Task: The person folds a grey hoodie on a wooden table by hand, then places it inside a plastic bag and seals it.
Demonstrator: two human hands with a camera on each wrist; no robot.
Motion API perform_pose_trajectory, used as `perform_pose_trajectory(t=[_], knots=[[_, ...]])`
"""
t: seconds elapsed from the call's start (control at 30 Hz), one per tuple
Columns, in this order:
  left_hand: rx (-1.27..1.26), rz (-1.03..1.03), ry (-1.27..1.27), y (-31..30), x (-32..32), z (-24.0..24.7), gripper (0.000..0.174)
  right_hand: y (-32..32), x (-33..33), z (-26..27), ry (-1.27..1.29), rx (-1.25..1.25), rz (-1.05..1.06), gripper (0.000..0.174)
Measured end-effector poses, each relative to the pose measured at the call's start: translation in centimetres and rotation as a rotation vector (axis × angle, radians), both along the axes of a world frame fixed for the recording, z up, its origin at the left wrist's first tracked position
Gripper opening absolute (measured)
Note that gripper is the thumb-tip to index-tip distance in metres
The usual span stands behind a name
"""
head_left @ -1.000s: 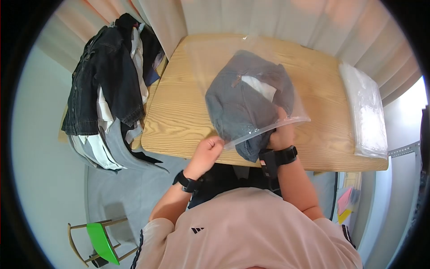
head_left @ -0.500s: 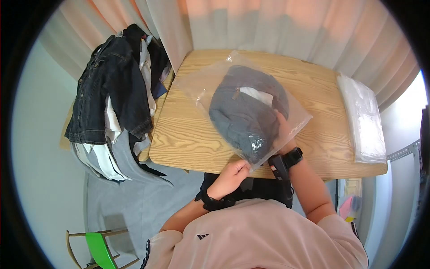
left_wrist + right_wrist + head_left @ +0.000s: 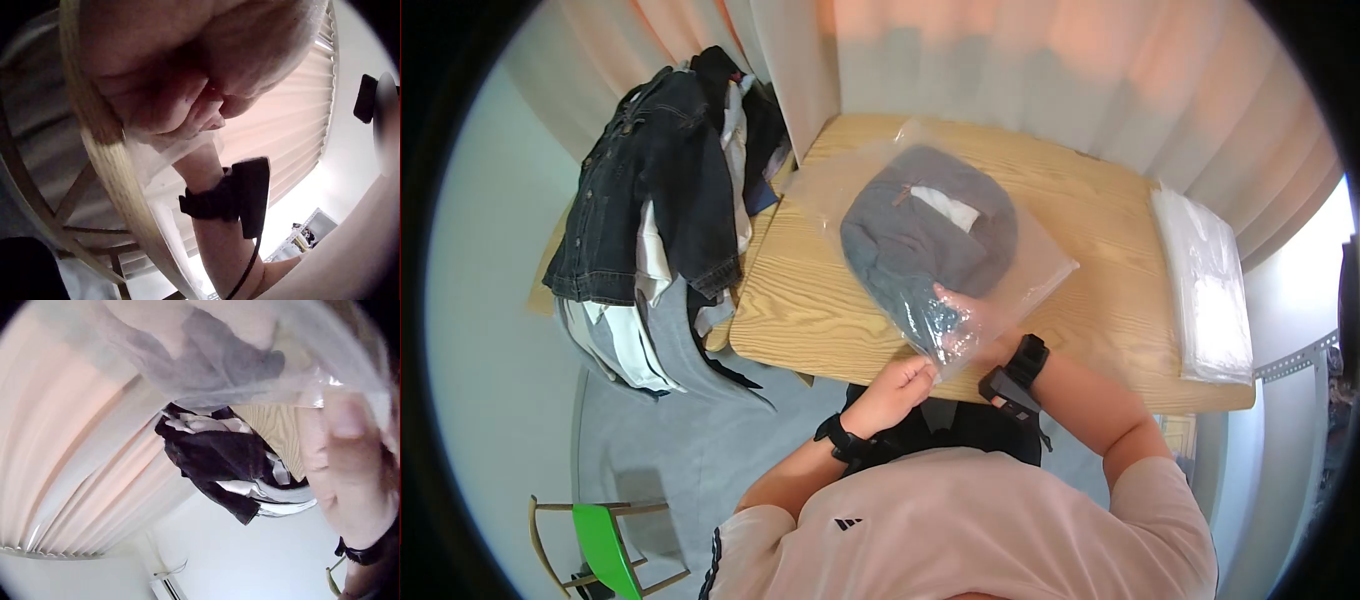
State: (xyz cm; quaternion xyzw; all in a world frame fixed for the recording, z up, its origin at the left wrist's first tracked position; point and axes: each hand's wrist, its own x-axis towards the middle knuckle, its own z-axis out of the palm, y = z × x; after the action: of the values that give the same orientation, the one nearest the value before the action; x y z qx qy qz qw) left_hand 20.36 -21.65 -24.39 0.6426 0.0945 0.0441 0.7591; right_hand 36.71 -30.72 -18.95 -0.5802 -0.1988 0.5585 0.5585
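On the table, a clear plastic bag [image 3: 1040,262] surrounds a folded grey garment [image 3: 880,240], which has a white patch on top. My left hand [image 3: 897,388] pinches the bag's near edge at the front of the table, thumb against the curled fingers. Through the bag's opening reaches my right hand [image 3: 970,322], seen through the film. Its extended fingers press on the near end of the garment. In the right wrist view, those fingers [image 3: 244,322] lie over the grey cloth [image 3: 219,356] behind the film, and the left hand [image 3: 350,456] is close by.
A dark denim jacket [image 3: 650,190] tops a pile of clothes left of the wooden table [image 3: 800,300]. Flat clear bags [image 3: 1205,290] are stacked along the table's right side. Behind the table hang curtains [image 3: 1000,60]. A green chair [image 3: 605,550] stands at lower left.
The garment's near end, which stuck out of the bag, is now inside it. My left hand has moved right and nearer me along the bag edge. My right hand reaches deeper inside.
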Motion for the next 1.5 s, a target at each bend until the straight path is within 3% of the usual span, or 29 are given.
perform_pose_trajectory(t=[0.03,0.1,0.13,0.2,0.23,0.3,0.33,0.4,0.43,0.5,0.53,0.6,0.63,0.7,0.73,0.8,0.87,0.93,0.97,1.0,1.07,1.1,1.13,1.2,1.27,1.3,1.33,1.43,1.5], knots=[[0.021,-0.050,-0.021,0.1,0.0,-0.2,0.020,1.1,0.1,-0.4,-0.008,0.009,0.011,0.034],[0.044,-0.097,-0.032,0.0,-0.1,-0.5,0.019,4.3,0.9,-3.3,0.797,0.193,-0.035,0.036],[0.055,-0.087,-0.036,0.1,-0.3,-0.5,0.019,5.6,1.8,-5.4,0.793,0.200,-0.022,0.036],[0.001,-0.069,-0.046,0.5,-0.7,-0.7,0.019,8.3,3.6,-8.4,1.230,0.494,0.821,0.037],[0.019,-0.059,-0.047,0.7,-1.1,-0.8,0.020,8.6,2.4,-6.2,1.221,0.493,0.835,0.037],[0.098,-0.084,-0.065,1.4,-1.5,-1.3,0.020,8.7,-0.5,-2.6,1.565,0.604,0.689,0.034],[0.166,-0.117,-0.075,1.6,-1.7,-1.5,0.021,9.0,-0.4,-3.3,1.562,0.601,0.695,0.034],[0.193,-0.114,-0.042,1.8,-2.1,-1.3,0.021,10.3,0.8,-6.6,0.126,0.399,0.296,0.032],[0.224,-0.096,-0.034,2.0,-2.3,-1.0,0.021,11.1,1.9,-8.5,0.125,0.399,0.291,0.032],[0.250,-0.088,-0.027,1.8,-2.4,-0.8,0.021,12.2,4.3,-11.7,0.843,0.628,0.786,0.026],[0.215,-0.024,-0.037,1.6,-2.5,-0.8,0.021,11.5,3.5,-9.7,0.846,0.628,0.776,0.026],[0.175,0.031,-0.039,1.2,-2.7,-0.7,0.021,9.4,0.1,-2.0,0.604,0.039,0.222,0.023],[0.114,0.086,-0.051,1.0,-2.7,-0.6,0.020,9.2,-0.5,-0.9,0.610,0.037,0.214,0.023],[0.044,0.145,-0.059,1.0,-2.6,0.1,0.020,8.9,-1.2,0.0,0.653,0.258,-0.123,0.027],[0.172,0.139,-0.090,1.2,-2.4,1.1,0.019,8.9,-0.9,-0.6,0.658,0.247,-0.123,0.027],[0.293,0.139,-0.117,1.1,-2.8,2.3,0.018,9.0,-0.1,-1.5,0.816,0.249,0.202,0.035],[0.274,-0.014,-0.098,1.0,-3.2,2.7,0.015,8.5,-0.3,-1.5,0.762,0.227,0.324,0.038],[0.386,-0.102,-0.133,1.8,-3.1,2.0,0.015,8.8,-1.5,-2.5,0.349,0.201,0.156,0.038],[0.489,-0.194,-0.162,1.8,-3.2,1.7,0.015,8.6,-1.8,-3.0,-0.061,-0.039,0.077,0.035],[0.480,-0.204,-0.158,1.4,-3.3,1.5,0.015,8.0,-1.9,-2.4,-0.053,-0.047,0.068,0.035],[0.383,-0.176,-0.049,1.2,-3.4,1.3,0.018,7.3,-1.0,-1.4,-0.004,-0.211,0.278,0.030],[0.377,-0.183,-0.045,1.2,-3.6,1.2,0.018,6.7,0.1,-1.9,-0.054,-0.131,0.407,0.031],[0.375,-0.165,-0.056,1.3,-3.9,1.2,0.019,5.7,1.1,-2.6,-0.048,-0.135,0.403,0.031],[0.366,-0.147,-0.070,1.7,-4.5,1.0,0.020,3.3,3.3,-3.6,-0.493,0.372,0.494,0.024],[0.303,-0.126,-0.066,2.1,-5.4,0.7,0.018,0.1,5.2,-4.1,-0.889,0.161,0.128,0.030],[0.207,-0.066,-0.065,2.0,-5.8,0.3,0.027,-0.7,5.6,-4.1,-0.938,0.114,-0.027,0.031],[0.203,-0.071,-0.066,2.0,-5.9,0.1,0.027,-0.8,5.9,-4.0,-0.908,0.124,-0.138,0.033],[0.082,0.338,0.095,2.3,-5.5,-0.2,0.043,0.0,6.1,-3.5,-0.775,0.191,-0.371,0.037],[0.054,0.370,0.122,2.6,-4.8,0.3,0.042,1.6,6.5,-3.0,-0.657,0.237,-0.462,0.039]])
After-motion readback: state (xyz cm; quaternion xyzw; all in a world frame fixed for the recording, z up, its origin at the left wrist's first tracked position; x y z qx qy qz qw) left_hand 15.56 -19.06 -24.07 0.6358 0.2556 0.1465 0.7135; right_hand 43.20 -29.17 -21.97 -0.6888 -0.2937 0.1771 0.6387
